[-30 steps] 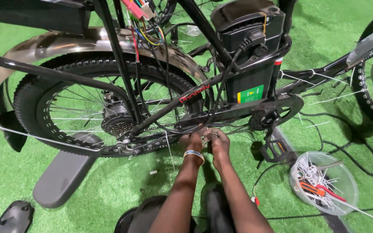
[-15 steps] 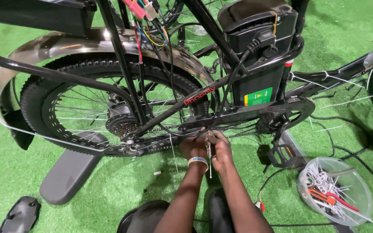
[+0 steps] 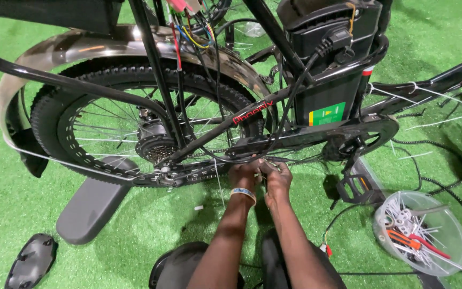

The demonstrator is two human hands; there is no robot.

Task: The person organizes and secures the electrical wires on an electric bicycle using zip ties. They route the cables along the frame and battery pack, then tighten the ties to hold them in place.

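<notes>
Where green turf (image 3: 151,225) spreads, a bicycle (image 3: 231,123) stands

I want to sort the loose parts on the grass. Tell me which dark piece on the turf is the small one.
The small black cover at the bottom left corner, with ribs on its inside; the grey saddle-shaped pad beside it under the rear wheel is much larger and smooth.

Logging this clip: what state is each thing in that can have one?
Left hand: closed on something small at the frame.
Right hand: pinching beside it.
Bicycle: upright on green turf.
Battery: mounted, cable plugged in.
Clear tub: open, holding ties and cutters.
Black cover: lying loose.
</notes>
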